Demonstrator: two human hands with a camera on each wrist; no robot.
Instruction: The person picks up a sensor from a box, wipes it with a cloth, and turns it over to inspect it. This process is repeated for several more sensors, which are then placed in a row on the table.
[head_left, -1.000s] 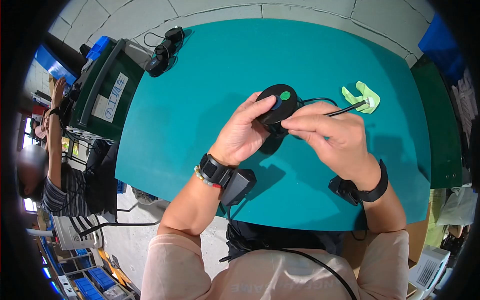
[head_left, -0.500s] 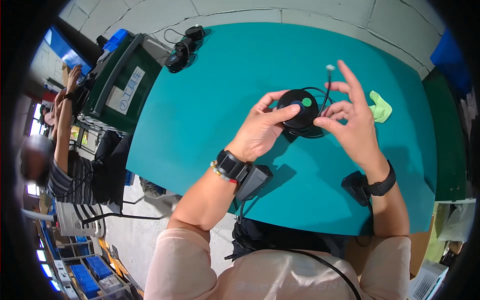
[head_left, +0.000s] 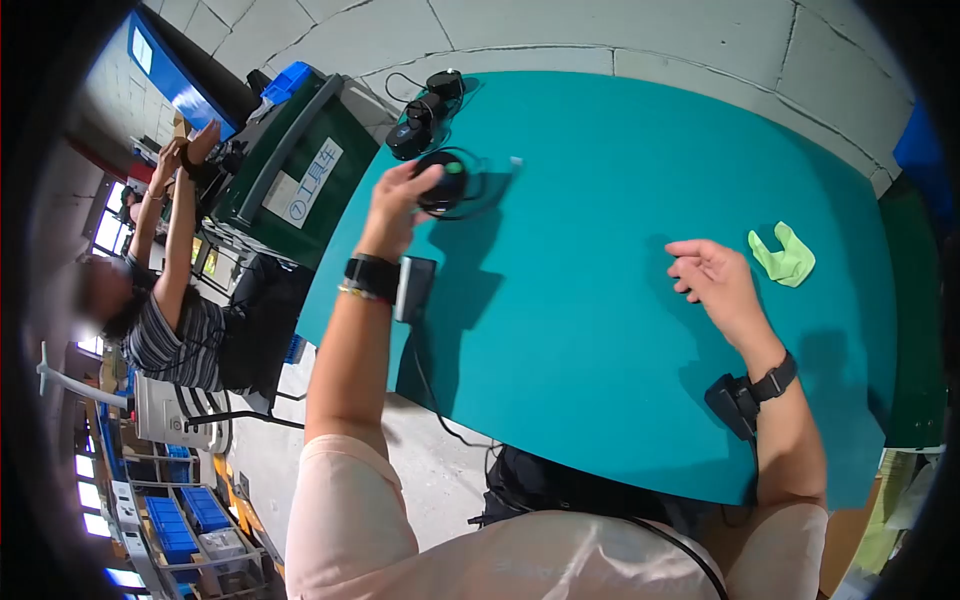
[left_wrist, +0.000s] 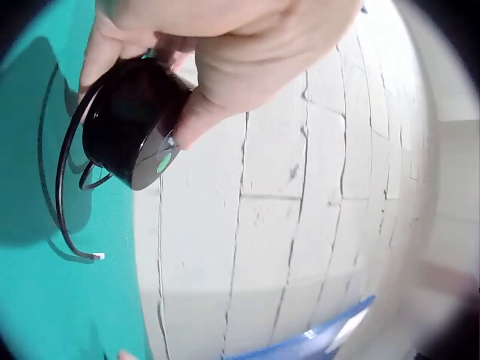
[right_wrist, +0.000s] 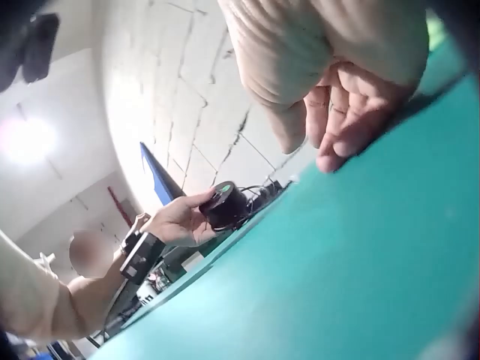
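My left hand (head_left: 393, 212) grips a black round device (left_wrist: 124, 112) at the table's far left, thumb on its flat face and fingers round its side. A green dot sticker (left_wrist: 163, 162) marks that face. From the device a thin black cable (left_wrist: 61, 176) loops out, ending in a small white connector (left_wrist: 98, 256) near the tabletop. On the right, my right hand (head_left: 718, 287) hovers over the table with loosely bent fingers and nothing in them. Beside it lies a crumpled light-green piece (head_left: 788, 262), perhaps cloth.
Several similar black devices (head_left: 408, 138) with cables stand in a row at the table's back left corner. A dark green tool cart (head_left: 290, 180) adjoins the left edge of the teal table (head_left: 580, 330). Another person (head_left: 185, 330) sits beyond it. A block wall (head_left: 690, 45) runs behind.
My left hand has carried the device leftward, close to the row of similar ones. My right hand has come off the cable and device and stays on the right, fingers relaxed.
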